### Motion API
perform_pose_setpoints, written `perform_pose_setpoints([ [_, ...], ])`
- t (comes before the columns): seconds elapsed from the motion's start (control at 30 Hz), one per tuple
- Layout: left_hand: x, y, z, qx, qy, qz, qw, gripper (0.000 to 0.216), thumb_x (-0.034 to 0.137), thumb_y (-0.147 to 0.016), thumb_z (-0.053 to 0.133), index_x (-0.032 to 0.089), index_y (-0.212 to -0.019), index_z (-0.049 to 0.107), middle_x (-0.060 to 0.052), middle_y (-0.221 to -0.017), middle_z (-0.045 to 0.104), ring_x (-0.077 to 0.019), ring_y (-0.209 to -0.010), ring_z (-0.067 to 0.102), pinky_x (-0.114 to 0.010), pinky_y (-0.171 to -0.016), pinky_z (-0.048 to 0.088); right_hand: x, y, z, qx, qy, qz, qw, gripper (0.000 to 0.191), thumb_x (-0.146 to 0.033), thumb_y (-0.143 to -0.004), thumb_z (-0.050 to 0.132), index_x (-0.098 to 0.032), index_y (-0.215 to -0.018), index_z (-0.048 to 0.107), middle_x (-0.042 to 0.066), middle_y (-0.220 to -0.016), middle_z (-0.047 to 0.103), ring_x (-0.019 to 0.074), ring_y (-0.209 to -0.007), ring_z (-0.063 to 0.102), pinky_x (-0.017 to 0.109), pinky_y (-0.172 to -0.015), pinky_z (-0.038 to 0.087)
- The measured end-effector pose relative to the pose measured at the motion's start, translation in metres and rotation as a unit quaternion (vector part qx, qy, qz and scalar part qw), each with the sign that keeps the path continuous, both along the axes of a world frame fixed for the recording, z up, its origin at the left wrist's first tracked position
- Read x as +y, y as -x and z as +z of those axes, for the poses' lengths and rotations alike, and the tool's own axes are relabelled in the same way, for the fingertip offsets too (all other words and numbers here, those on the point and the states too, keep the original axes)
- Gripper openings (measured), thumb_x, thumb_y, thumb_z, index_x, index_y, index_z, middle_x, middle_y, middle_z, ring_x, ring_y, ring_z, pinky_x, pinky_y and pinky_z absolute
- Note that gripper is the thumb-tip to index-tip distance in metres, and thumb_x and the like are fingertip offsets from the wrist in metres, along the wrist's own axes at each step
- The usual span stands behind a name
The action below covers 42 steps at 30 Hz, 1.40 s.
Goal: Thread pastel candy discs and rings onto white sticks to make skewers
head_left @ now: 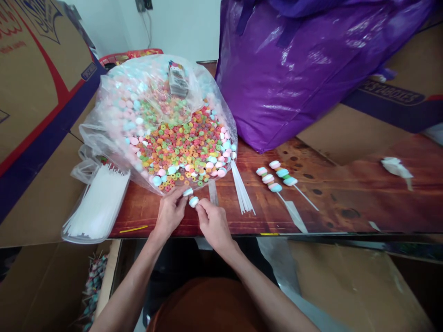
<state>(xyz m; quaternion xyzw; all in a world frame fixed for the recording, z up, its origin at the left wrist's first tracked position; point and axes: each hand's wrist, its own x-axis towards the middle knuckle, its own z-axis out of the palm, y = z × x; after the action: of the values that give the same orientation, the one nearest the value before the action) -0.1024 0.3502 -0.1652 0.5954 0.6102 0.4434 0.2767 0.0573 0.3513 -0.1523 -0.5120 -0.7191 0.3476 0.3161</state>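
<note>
My left hand [170, 212] and my right hand [212, 221] meet at the near edge of a wooden table [332, 203]. Both are pinched on a short candy skewer [191, 197] with a pale blue and white sweet on it. Just beyond them lies an open clear plastic bag [114, 115] full of coloured candy rings and marshmallow sweets [183, 147]. Right of my hands lies a small bunch of loose white sticks [242, 193]. Two finished candy skewers [277, 177] lie further right on the table.
A clear bag of white sticks [97, 207] lies at the left. A large purple plastic bag [311, 69] stands behind the table. Cardboard boxes [34, 92] flank both sides. A crumpled white scrap [396, 167] lies at the far right.
</note>
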Motion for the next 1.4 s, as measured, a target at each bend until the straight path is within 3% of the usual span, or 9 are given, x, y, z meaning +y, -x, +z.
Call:
perform_pose_setpoints([
  [0.2, -0.006, 0.002, 0.004, -0.063, 0.036, -0.073, 0.995, 0.033, 0.027, -0.093, 0.055, 0.023, -0.121, 0.073, -0.007, -0.127, 0.072, -0.0227, -0.121, 0.065, -0.04, -0.109, 0.048, 0.005, 0.002, -0.001, 0.014, -0.005, -0.011, 1.0, 0.024, -0.025, -0.094, 0.043, -0.021, -0.074, 0.055, -0.001, -0.056, 0.054, 0.0138, -0.05, 0.048, 0.025, -0.055, 0.032],
  [0.3, 0.005, 0.001, 0.012, -0.078, 0.041, -0.031, 0.996, 0.034, 0.03, -0.094, 0.054, 0.022, -0.121, 0.073, -0.008, -0.12, 0.075, -0.022, -0.106, 0.07, -0.039, -0.101, 0.054, 0.007, -0.006, -0.002, 0.011, -0.004, -0.026, 1.0, 0.029, -0.03, -0.097, 0.042, -0.021, -0.073, 0.055, -0.002, -0.055, 0.053, 0.0139, -0.051, 0.05, 0.025, -0.057, 0.034],
  [0.43, 0.029, 0.0, 0.02, 0.077, 0.0, 0.067, 0.995, 0.025, 0.021, -0.091, 0.055, 0.019, -0.105, 0.077, -0.008, -0.1, 0.075, -0.0211, -0.089, 0.068, -0.036, -0.09, 0.055, 0.009, -0.024, -0.004, -0.006, -0.024, -0.078, 0.997, 0.03, -0.034, -0.097, 0.043, -0.021, -0.075, 0.058, -0.001, -0.056, 0.054, 0.0142, -0.051, 0.049, 0.026, -0.056, 0.033],
  [0.57, 0.041, -0.003, 0.014, 0.204, 0.015, 0.04, 0.978, 0.023, 0.013, -0.088, 0.056, 0.019, -0.096, 0.077, -0.01, -0.094, 0.068, -0.0207, -0.082, 0.065, -0.035, -0.084, 0.053, 0.008, -0.03, -0.007, -0.011, -0.035, -0.082, 0.996, 0.03, -0.034, -0.097, 0.043, -0.021, -0.076, 0.059, -0.001, -0.057, 0.056, 0.0139, -0.051, 0.049, 0.026, -0.056, 0.033],
  [0.8, 0.045, 0.003, 0.004, 0.055, -0.001, 0.028, 0.998, 0.014, 0.017, -0.087, 0.061, 0.018, -0.093, 0.072, -0.006, -0.093, 0.073, -0.0196, -0.085, 0.067, -0.033, -0.083, 0.054, 0.005, -0.027, -0.012, -0.016, -0.078, -0.078, 0.994, 0.03, -0.03, -0.099, 0.043, -0.019, -0.078, 0.061, 0.0, -0.062, 0.06, 0.0135, -0.053, 0.05, 0.026, -0.058, 0.033],
  [0.97, 0.059, 0.002, 0.004, 0.123, -0.014, -0.008, 0.992, 0.028, 0.011, -0.086, 0.056, 0.019, -0.105, 0.075, -0.006, -0.093, 0.07, -0.0188, -0.085, 0.065, -0.033, -0.085, 0.053, 0.005, -0.028, -0.012, -0.014, -0.082, -0.077, 0.994, 0.03, -0.03, -0.099, 0.043, -0.019, -0.078, 0.061, 0.0, -0.063, 0.06, 0.0134, -0.054, 0.051, 0.025, -0.059, 0.034],
  [1.2, 0.051, -0.003, 0.001, 0.174, -0.043, -0.04, 0.983, 0.021, 0.009, -0.086, 0.055, 0.018, -0.098, 0.069, -0.008, -0.097, 0.064, -0.0183, -0.084, 0.062, -0.032, -0.08, 0.053, 0.004, -0.028, -0.013, -0.014, -0.081, -0.069, 0.994, 0.031, -0.03, -0.1, 0.043, -0.018, -0.079, 0.062, 0.001, -0.064, 0.06, 0.0134, -0.056, 0.052, 0.025, -0.059, 0.034],
  [1.4, 0.045, 0.001, -0.004, -0.02, -0.001, 0.009, 1.0, 0.024, 0.018, -0.087, 0.058, 0.018, -0.11, 0.067, -0.007, -0.096, 0.073, -0.019, -0.087, 0.07, -0.034, -0.083, 0.058, 0.004, -0.029, -0.011, -0.019, -0.072, -0.054, 0.996, 0.031, -0.03, -0.099, 0.042, -0.019, -0.079, 0.063, 0.001, -0.063, 0.061, 0.014, -0.056, 0.053, 0.025, -0.058, 0.034],
])
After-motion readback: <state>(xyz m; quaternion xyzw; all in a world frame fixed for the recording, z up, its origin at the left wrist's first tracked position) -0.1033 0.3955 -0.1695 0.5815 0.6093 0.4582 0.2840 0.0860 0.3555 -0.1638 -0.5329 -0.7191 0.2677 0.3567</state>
